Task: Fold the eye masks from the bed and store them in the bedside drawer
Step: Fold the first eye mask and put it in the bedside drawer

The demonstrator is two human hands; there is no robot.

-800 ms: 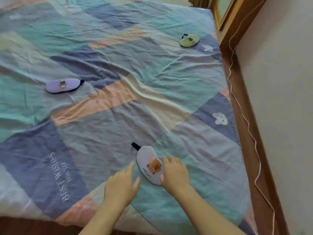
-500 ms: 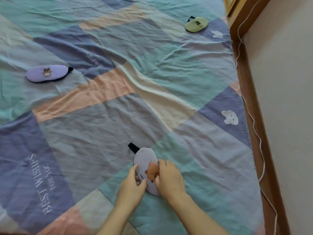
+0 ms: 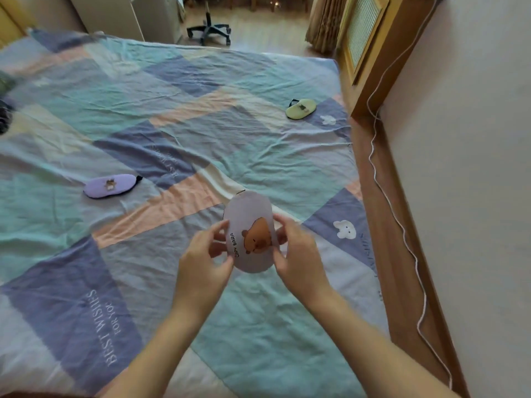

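both hands are holding a pale grey-lilac eye mask (image 3: 249, 231) up off the bed, a little below the centre of the frame. the left hand (image 3: 202, 264) is gripping the mask's left edge, thumb and forefinger curled round it, the other fingers tucking behind. the right hand (image 3: 298, 258) is pinching the right edge in the same way, thumb on the front, fingers curling behind. the mask is standing roughly upright between them, its printed face turned to the camera: a brown capybara and a line of small black lettering running along the left side. a bit of dark strap is peeking out at its top edge.

under the hands a patchwork quilt (image 3: 161, 248) in teal, blue, peach and cream is covering the bed, wrinkled, with white lettering on a blue patch in the lower left of the frame and a small white bear on a blue patch to the right of the hands.

a purple eye mask (image 3: 110, 185) is lying flat on the quilt at the left of centre, its black strap poking out at its right end. a green eye mask (image 3: 301, 108) is lying flat near the bed's right edge in the upper right, well apart from the other two.

a wooden bed frame (image 3: 382, 225) is running down the right side, with a white cord (image 3: 402, 225) trailing along it beside the wall. at the top centre of the frame an office chair base (image 3: 208, 31) is standing on the floor.
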